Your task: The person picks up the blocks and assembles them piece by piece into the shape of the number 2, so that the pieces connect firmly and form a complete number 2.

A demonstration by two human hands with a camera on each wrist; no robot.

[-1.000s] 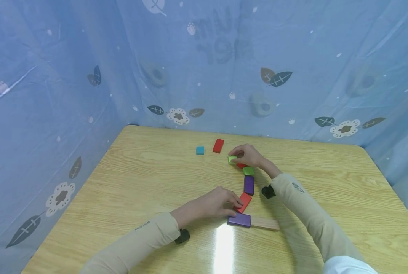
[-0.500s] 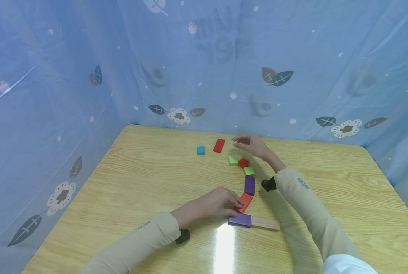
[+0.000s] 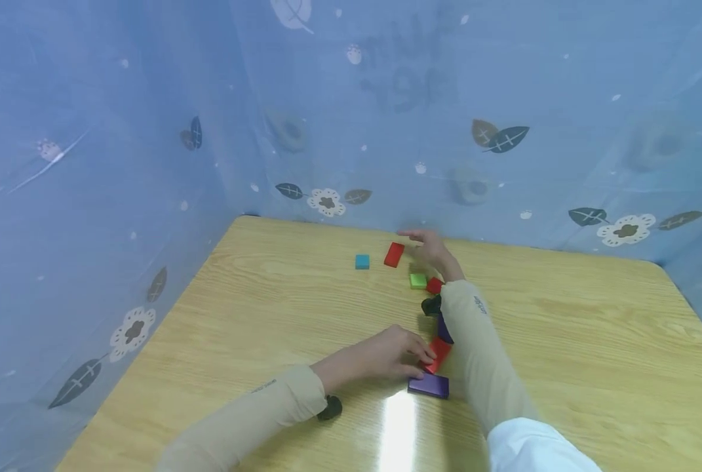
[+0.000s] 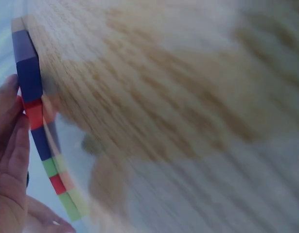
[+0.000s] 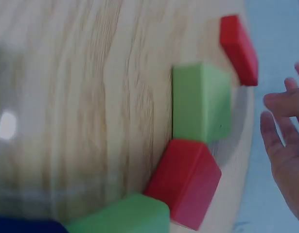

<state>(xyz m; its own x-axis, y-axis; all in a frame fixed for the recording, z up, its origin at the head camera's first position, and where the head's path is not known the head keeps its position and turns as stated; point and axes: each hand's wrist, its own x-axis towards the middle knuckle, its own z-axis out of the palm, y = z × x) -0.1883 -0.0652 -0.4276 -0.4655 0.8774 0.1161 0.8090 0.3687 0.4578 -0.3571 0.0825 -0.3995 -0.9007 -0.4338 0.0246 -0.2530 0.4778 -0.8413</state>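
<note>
We hold our left hand [image 3: 390,353] low over the table [image 3: 592,367], its fingers gently bent and its thumb apart from them. Our right hand [image 3: 432,252] hovers near the table's far edge, fingers spread and loose, and our right arm [image 3: 480,354] reaches farther across the table than our left arm [image 3: 247,418].

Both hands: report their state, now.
Left hand: open, touching a red block and a purple block.
Right hand: open, holding nothing.
</note>
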